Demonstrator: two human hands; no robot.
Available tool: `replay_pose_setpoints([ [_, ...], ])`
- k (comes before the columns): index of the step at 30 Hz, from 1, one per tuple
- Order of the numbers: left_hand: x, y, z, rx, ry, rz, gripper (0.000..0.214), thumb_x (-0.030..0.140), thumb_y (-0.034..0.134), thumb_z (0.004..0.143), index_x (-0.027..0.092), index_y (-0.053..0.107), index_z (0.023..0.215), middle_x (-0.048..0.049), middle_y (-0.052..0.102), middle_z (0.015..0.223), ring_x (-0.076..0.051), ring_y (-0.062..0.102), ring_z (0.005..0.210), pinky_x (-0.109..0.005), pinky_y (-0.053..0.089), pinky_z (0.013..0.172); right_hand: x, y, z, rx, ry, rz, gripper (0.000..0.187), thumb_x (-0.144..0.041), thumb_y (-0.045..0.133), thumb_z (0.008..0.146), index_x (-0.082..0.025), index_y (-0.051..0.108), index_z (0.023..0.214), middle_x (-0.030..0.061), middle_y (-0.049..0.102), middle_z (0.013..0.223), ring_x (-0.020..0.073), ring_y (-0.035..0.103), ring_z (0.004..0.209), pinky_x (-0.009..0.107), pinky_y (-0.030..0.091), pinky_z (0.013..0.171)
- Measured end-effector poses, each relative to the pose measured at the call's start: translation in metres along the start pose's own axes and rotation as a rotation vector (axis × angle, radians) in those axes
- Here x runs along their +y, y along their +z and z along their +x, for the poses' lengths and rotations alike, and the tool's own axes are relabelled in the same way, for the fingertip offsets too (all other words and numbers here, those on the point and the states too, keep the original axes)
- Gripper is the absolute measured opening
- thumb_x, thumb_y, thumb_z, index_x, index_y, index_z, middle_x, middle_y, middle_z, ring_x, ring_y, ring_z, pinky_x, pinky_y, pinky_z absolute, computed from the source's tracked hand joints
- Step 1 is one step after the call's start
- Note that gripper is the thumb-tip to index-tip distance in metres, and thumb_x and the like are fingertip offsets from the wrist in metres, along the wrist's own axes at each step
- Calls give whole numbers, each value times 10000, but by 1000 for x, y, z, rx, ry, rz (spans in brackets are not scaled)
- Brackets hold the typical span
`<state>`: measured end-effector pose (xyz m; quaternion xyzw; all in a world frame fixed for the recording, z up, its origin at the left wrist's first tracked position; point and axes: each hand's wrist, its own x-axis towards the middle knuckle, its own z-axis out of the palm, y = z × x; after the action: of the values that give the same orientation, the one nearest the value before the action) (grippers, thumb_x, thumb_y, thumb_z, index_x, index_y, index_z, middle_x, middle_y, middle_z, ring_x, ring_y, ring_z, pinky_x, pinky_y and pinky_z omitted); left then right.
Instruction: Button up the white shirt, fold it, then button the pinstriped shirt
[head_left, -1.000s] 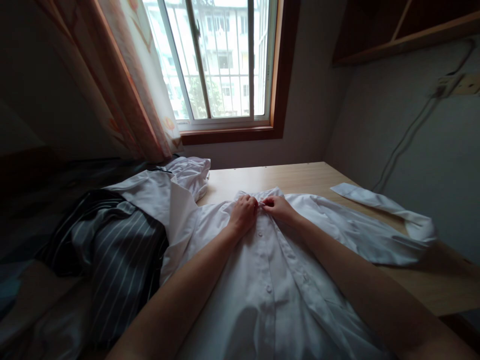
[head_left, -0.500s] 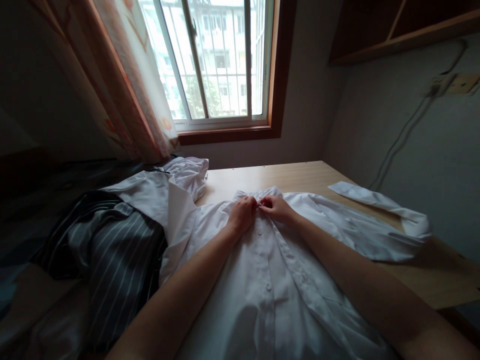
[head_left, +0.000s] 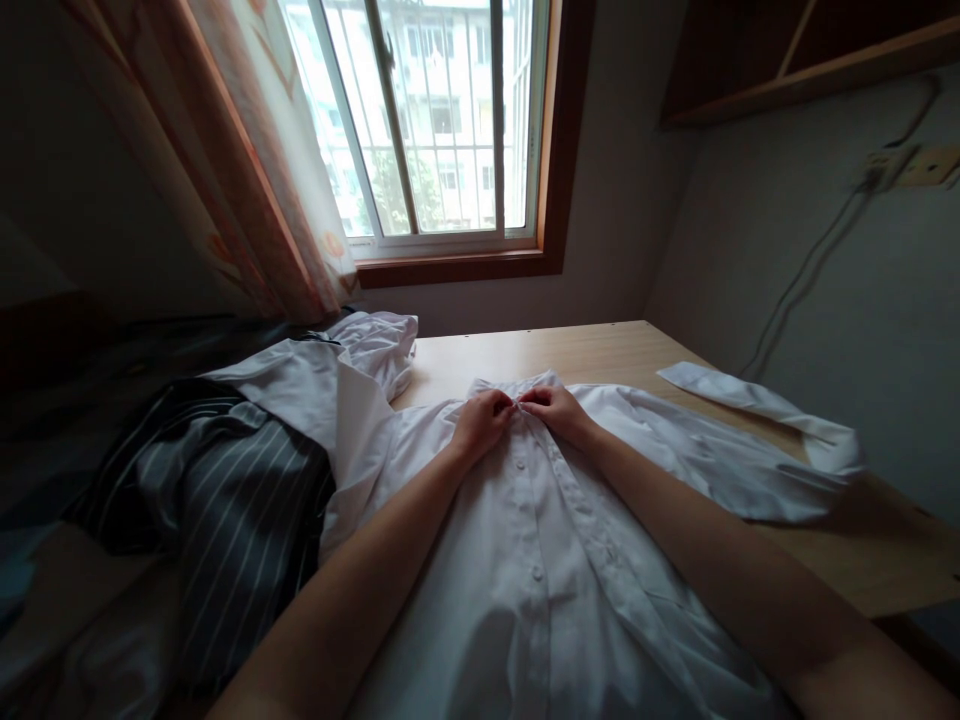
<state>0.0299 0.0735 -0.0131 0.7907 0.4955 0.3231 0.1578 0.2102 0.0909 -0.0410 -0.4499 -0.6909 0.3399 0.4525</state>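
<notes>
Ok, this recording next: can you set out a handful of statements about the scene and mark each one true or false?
1. The left hand and right hand are close together on the white shirt, just below its collar. True.
2. A dark garment with pale stripes lies left of the shirt. True.
3. The left hand is on that garment. False: it is on the shirt.
4. The shirt is fastened all the way down. False: the lower buttons are undone.
5. The window is beyond the table. True.
</notes>
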Motion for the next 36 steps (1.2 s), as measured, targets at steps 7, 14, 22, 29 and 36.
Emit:
replay_pose_setpoints([
  [7, 8, -1, -1, -12, -77, 42, 135, 179, 615, 835, 159, 744, 869, -47, 731, 838, -166, 644, 762, -256, 462, 729, -6, 3, -1, 16, -23, -77, 84, -182, 671, 763, -154, 739, 805, 62, 752, 831, 196, 689, 803, 301, 518, 762],
  [14, 7, -8, 5, -120, -175, -91, 123, 211, 644, 792, 144, 745, 809, -29, 713, 754, -151, 621, 701, -227, 442, 637, -10, 6, -6, 45, -53, -174, 78, -190, 665, 777, -167, 738, 795, 48, 738, 804, 182, 665, 759, 284, 500, 715],
  [22, 3, -8, 10, -208, -299, -435, 344, 342, 524, 891, 114, 675, 683, -40, 670, 626, -116, 599, 572, -196, 437, 549, -16, 12, -11, 110, -127, -334, 82, -155, 632, 793, -164, 712, 778, 48, 712, 793, 172, 621, 752, 289, 467, 734],
  [29, 2, -6, 12, -194, -265, -249, 220, 299, 635, 793, 117, 689, 680, -20, 639, 578, -90, 521, 501, -180, 324, 465, -18, 15, -13, 105, -108, -437, 88, -132, 615, 793, -159, 698, 800, 44, 701, 797, 164, 608, 759, 267, 448, 722],
  [36, 3, -4, 11, -149, -269, -98, 268, 352, 606, 800, 131, 704, 685, -34, 662, 622, -125, 562, 576, -206, 320, 491, -23, 14, -14, 55, -84, -489, 99, -122, 602, 786, -153, 685, 828, 42, 677, 806, 153, 583, 739, 251, 443, 702],
])
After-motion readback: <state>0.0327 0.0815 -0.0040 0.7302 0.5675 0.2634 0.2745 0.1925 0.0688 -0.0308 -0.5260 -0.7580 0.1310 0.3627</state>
